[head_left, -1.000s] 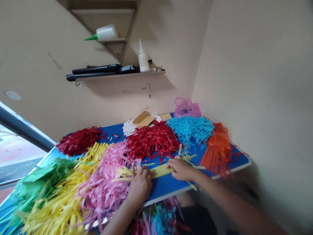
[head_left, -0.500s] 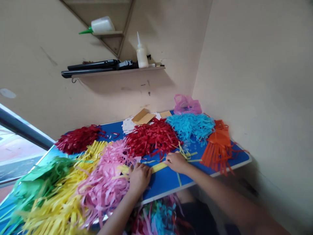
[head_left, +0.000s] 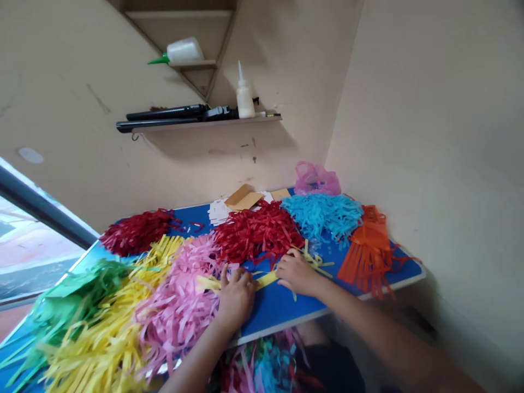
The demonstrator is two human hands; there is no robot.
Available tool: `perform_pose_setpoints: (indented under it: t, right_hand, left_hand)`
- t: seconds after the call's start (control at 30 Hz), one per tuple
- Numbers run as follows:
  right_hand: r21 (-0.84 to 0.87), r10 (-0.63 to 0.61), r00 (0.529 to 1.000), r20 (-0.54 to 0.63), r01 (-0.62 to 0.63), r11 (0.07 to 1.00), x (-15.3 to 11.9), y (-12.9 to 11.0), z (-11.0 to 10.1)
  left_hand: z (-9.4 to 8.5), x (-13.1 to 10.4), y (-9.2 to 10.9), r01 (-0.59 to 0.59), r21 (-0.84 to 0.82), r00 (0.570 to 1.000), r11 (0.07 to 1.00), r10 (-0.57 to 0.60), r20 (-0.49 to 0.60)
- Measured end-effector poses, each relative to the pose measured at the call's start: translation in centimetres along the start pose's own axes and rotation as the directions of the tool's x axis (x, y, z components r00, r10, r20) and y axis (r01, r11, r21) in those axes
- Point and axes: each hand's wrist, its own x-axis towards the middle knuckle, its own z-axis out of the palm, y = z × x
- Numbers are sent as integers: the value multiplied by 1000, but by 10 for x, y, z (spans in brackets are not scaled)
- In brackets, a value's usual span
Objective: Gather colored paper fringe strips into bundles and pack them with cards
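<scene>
A yellow fringed paper strip (head_left: 267,279) lies across the blue table (head_left: 282,311) between my two hands. My left hand (head_left: 237,292) is closed over its left part, whose loose fringe ends fan out onto the pink paper fringe (head_left: 180,316). With curled fingers, my right hand (head_left: 298,271) grips the strip's other part. Yellow strands (head_left: 315,259) spread out beyond the right hand on the tabletop. Just behind the hands rests a heap of red paper fringe (head_left: 257,232). The fingertips are partly hidden from view.
Yellow fringe (head_left: 102,333) and green fringe (head_left: 77,297) cover the left side. Dark red fringe (head_left: 137,232) lies at the back left, light blue fringe (head_left: 323,215) and orange fringe (head_left: 370,240) at the right. A pink plastic bag (head_left: 317,179) and cardboard (head_left: 244,197) sit along the wall, below a shelf (head_left: 213,125).
The view has shifted slightly. My right hand has turned a little over the yellow strip, and the loose strands beside it lie differently. The left hand remains on the strip.
</scene>
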Motion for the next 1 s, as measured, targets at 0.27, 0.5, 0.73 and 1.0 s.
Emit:
perform_pose_setpoints:
  t: [0.27,0.5,0.73,1.0]
  right_hand:
    - [-33,22,997,-69,-24,999,4,-7,1]
    - [-18,0,998,-57,-1,1000,-9,-13,16]
    - [110,182,983,-39,-177,978,-20,13,20]
    - [74,288,957,36,-290,954,2,6,10]
  left_hand:
    - [6,5,6,-32,16,997,999,33,-73]
    - [12,-12,1,-31,-31,999,999,30,-42]
    - [16,-26,-20,124,-168,992,978,-120,32]
    - [11,-3,-8,175,-53,982,983,-170,77]
